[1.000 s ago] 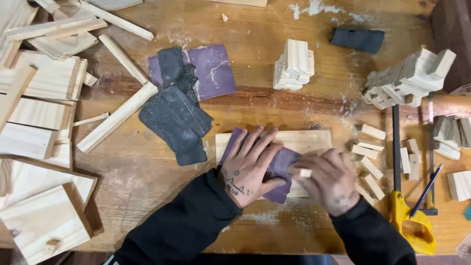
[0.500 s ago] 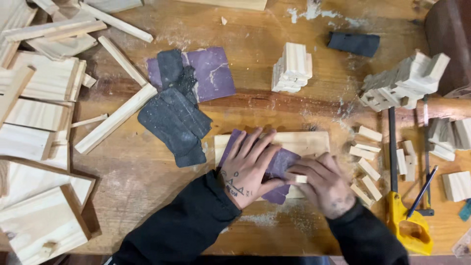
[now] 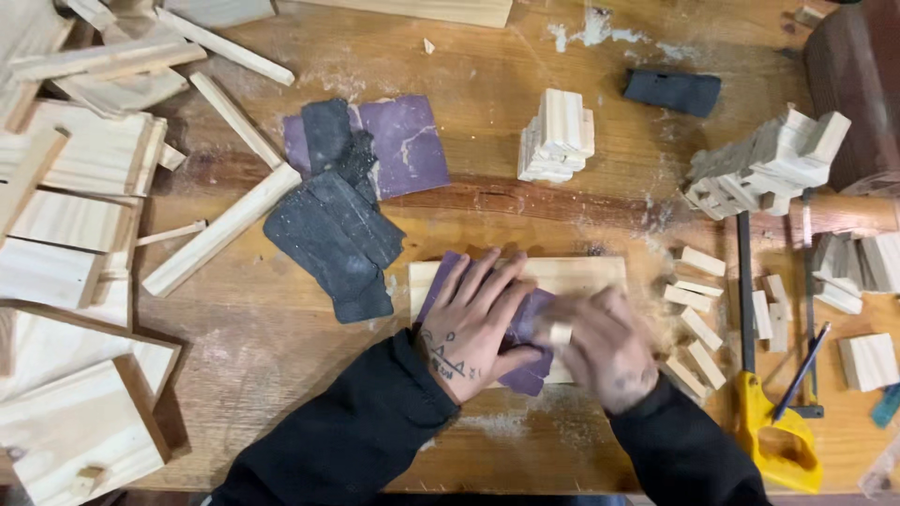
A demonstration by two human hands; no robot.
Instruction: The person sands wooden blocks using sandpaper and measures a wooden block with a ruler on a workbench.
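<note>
The workbench [image 3: 281, 375] is a worn wooden top, dusty with sawdust and crowded with offcuts: flat boards [image 3: 66, 234] stacked on the far left, loose strips [image 3: 220, 230] lying at angles, and little heaps of cut blocks [image 3: 558, 136] toward the back. A yellow-handled hand saw [image 3: 764, 412] lies at the right, with a pencil [image 3: 799, 373] just beside it.

Near the front edge a pale board [image 3: 581, 274] lies flat, and a purple sheet of sandpaper [image 3: 525, 375] is spread on top of it. The left hand [image 3: 473, 328] lies on this sheet with the fingers spread wide and flat, pressing it down rather than gripping anything. The sheet looks thin and floppy, so I think it would slide or wrinkle if it is not pinned like this.

The right hand [image 3: 605, 351] is blurred. Its fingers are curled close around a small wooden block [image 3: 561, 334], pinched at the sides, with the block touching the sandpaper. The piece looks light, stiff and easy to lose from the fingertips, so a hold on its two long sides seems best to me. Both forearms, in black sleeves [image 3: 366, 431], come in low from the near edge, wrists close to the board.

Further back lie another purple sheet [image 3: 412, 141] and some dark grey sandpaper pieces [image 3: 333, 234].
</note>
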